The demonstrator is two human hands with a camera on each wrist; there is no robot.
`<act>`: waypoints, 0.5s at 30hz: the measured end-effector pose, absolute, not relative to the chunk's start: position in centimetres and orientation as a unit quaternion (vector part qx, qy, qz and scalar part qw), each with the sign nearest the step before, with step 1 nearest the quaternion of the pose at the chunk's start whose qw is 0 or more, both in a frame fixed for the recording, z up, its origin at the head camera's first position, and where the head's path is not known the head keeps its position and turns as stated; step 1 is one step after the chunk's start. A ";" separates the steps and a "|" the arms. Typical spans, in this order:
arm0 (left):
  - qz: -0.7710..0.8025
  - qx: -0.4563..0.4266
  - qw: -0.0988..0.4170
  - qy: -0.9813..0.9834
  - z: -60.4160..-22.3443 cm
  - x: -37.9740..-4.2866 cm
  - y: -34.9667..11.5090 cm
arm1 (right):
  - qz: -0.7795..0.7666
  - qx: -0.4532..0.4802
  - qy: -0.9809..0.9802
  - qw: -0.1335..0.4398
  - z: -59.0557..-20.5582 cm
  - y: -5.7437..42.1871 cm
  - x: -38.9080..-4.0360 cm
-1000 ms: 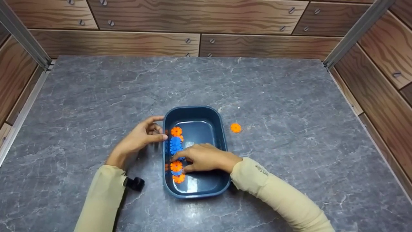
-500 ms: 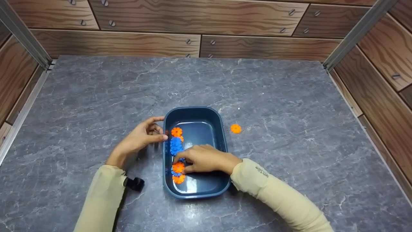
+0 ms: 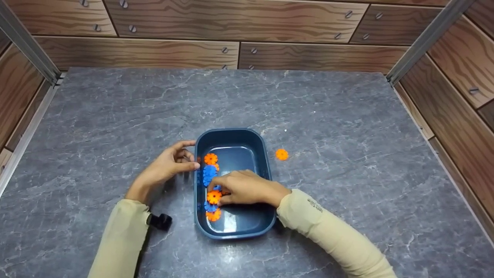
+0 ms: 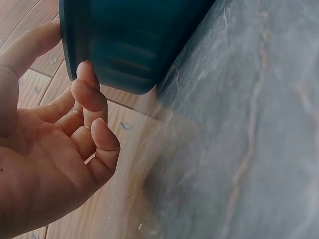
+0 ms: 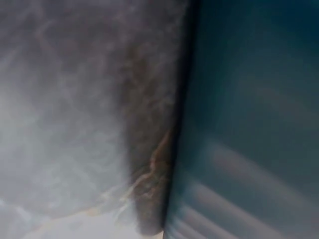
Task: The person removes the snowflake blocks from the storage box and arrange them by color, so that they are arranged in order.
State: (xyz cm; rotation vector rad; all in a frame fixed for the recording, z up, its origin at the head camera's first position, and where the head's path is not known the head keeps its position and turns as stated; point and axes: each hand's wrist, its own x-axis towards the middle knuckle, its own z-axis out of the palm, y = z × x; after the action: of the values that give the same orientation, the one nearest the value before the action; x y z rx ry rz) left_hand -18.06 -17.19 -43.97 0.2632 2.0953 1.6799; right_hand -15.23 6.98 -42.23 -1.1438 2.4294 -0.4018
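A dark blue rectangular tub (image 3: 235, 235) stands on the table, with orange and blue notched plastic discs along its left inner side. Inside it, my right hand (image 3: 247, 188) pinches an orange notched disc (image 3: 214, 197) between thumb and index finger. Close below that disc lie a blue disc (image 3: 210, 207) and another orange disc (image 3: 213, 215). Farther up the row are several blue discs (image 3: 210, 175) and an orange disc (image 3: 210, 158). My left hand (image 3: 164, 164) touches the tub's left rim with thumb and index finger, its other fingers loosely bent. The right wrist view shows only the tub's outer wall (image 5: 249, 124) and tabletop.
One orange disc (image 3: 281, 155) lies on the grey marbled table (image 3: 339, 154), right of the tub. Wood-patterned panels (image 3: 239, 21) and metal posts enclose the back and sides. A black device (image 3: 160, 221) sits at the left cuff.
The orange disc between my right thumb and index finger has shifted slightly up and right, showing more of the blue disc below it. My left hand stays at the rim.
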 end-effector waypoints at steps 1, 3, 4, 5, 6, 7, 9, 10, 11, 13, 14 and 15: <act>0.608 0.095 0.220 0.757 -44.0 -18.1 -17.2 | -0.148 -0.411 0.875 0.210 -42.1 7.0 -15.2; 0.610 0.095 0.221 0.755 -44.0 -18.1 -17.2 | -0.151 -0.411 0.875 0.205 -41.9 7.1 -15.3; 0.611 0.094 0.221 0.755 -44.0 -18.1 -17.2 | -0.152 -0.411 0.876 0.203 -41.8 7.2 -15.3; 0.611 0.094 0.221 0.754 -44.0 -18.1 -17.2 | -0.153 -0.412 0.875 0.202 -41.7 7.3 -15.4; 0.612 0.094 0.221 0.753 -44.0 -18.1 -17.2 | -0.154 -0.412 0.876 0.200 -41.6 7.4 -15.4; 0.613 0.094 0.221 0.753 -44.0 -18.1 -17.2 | -0.155 -0.412 0.876 0.198 -41.4 7.5 -15.4; 0.615 0.098 0.221 0.750 -44.0 -18.0 -17.2 | -0.155 -0.413 0.877 0.189 -41.1 7.8 -15.5; 0.616 0.100 0.221 0.749 -44.0 -18.0 -17.2 | -0.157 -0.413 0.878 0.184 -40.9 8.0 -15.6; 0.617 0.102 0.220 0.748 -44.1 -18.0 -17.2 | -0.157 -0.412 0.879 0.180 -40.7 8.2 -15.7; 0.620 0.106 0.218 0.746 -44.1 -18.0 -17.2 | -0.159 -0.407 0.882 0.174 -40.2 8.5 -15.8; 0.621 0.107 0.218 0.745 -44.1 -18.0 -17.2 | -0.160 -0.405 0.884 0.170 -40.0 8.7 -15.8; 0.621 0.105 0.219 0.745 -44.1 -18.0 -17.1 | -0.163 -0.403 0.885 0.168 -39.8 8.9 -15.9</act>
State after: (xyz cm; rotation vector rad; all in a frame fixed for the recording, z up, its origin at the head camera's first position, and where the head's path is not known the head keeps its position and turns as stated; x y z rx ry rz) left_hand -18.01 -17.14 -44.11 0.2911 2.0630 1.7189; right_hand -15.91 8.89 -39.84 -1.1451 2.5173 -0.4625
